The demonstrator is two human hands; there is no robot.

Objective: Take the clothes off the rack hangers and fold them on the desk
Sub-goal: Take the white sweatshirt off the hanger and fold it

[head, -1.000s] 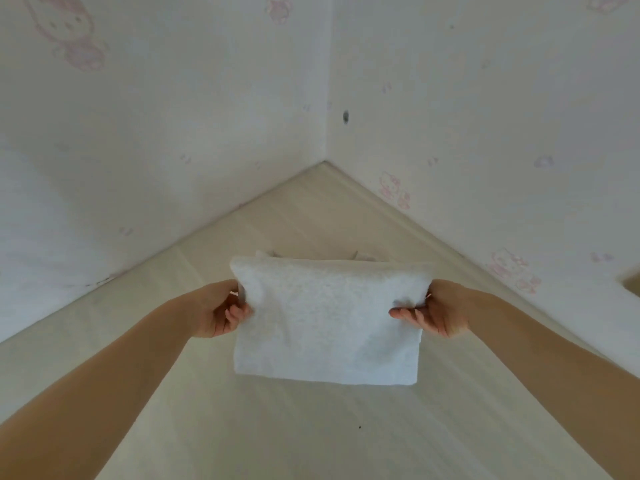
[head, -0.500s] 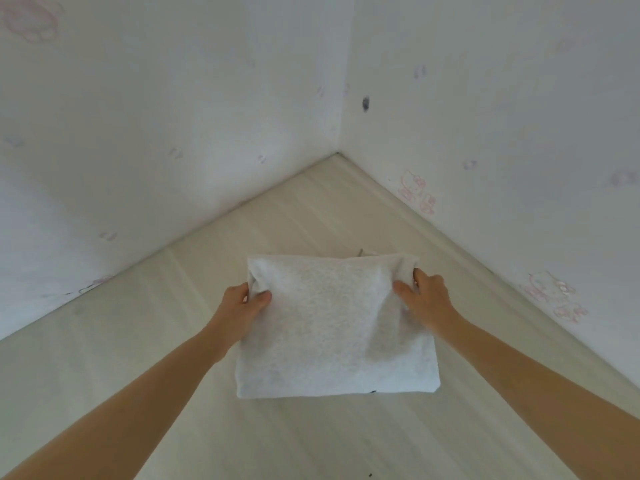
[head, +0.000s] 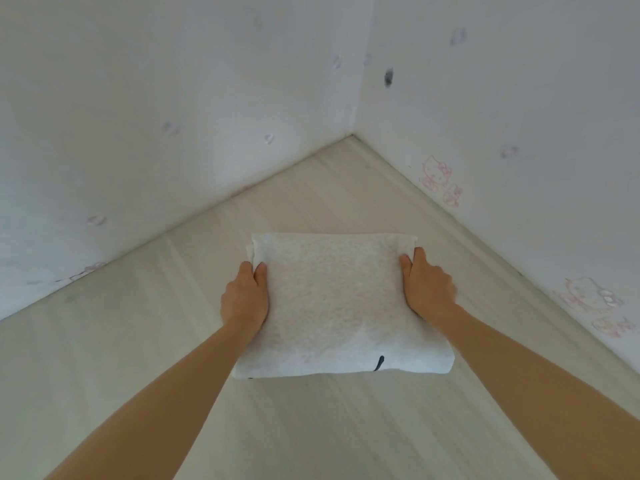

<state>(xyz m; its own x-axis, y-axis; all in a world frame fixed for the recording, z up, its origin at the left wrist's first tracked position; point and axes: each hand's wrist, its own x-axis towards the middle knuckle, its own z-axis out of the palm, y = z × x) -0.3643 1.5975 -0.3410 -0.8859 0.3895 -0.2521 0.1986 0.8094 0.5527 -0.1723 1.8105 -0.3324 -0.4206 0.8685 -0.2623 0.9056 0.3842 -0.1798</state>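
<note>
A pale grey garment, folded into a thick square, lies on the light wooden desk near its far corner. A small dark mark shows at its near edge. My left hand grips the garment's left edge, thumb on top and fingers tucked beneath. My right hand grips the right edge the same way. No rack or hangers are in view.
Two white walls with faint pink cartoon prints meet at a corner behind the desk. The right wall runs close to the garment's right side. A dark spot marks the right wall higher up.
The folded garment has come down from hanging in the air to lying flat on the desk. Both hands moved down and forward with it, still holding its side edges.
</note>
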